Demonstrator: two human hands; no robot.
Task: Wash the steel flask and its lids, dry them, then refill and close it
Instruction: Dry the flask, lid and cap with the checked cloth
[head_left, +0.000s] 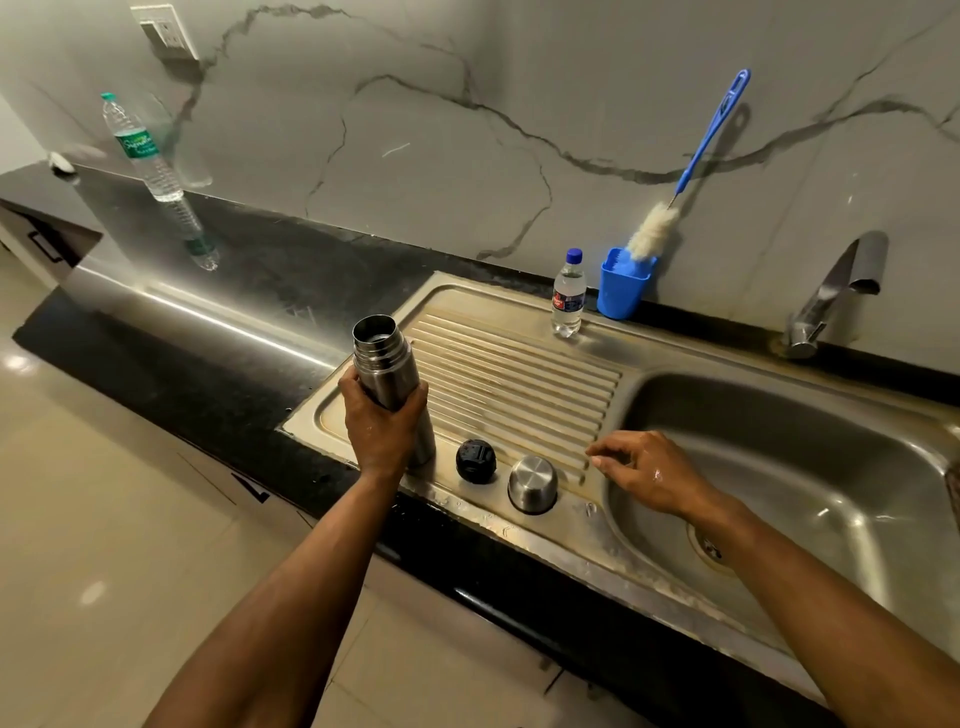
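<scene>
While the left hand (382, 423) grips the open cylindrical steel flask (390, 379) upright on the ridged steel drainboard (519, 379), the wet right hand (652, 475) hovers loosely spread, holding nothing. The black inner stopper (476, 460) and domed steel cap (532, 483) stand beside it. Washing seems finished; drying and refilling likely remain. The flask's inside cannot be seen, nor any cloth; the tall clear water bottle (140, 148) stands far back.

Sink basin (779, 415) cut by right edge.
</scene>
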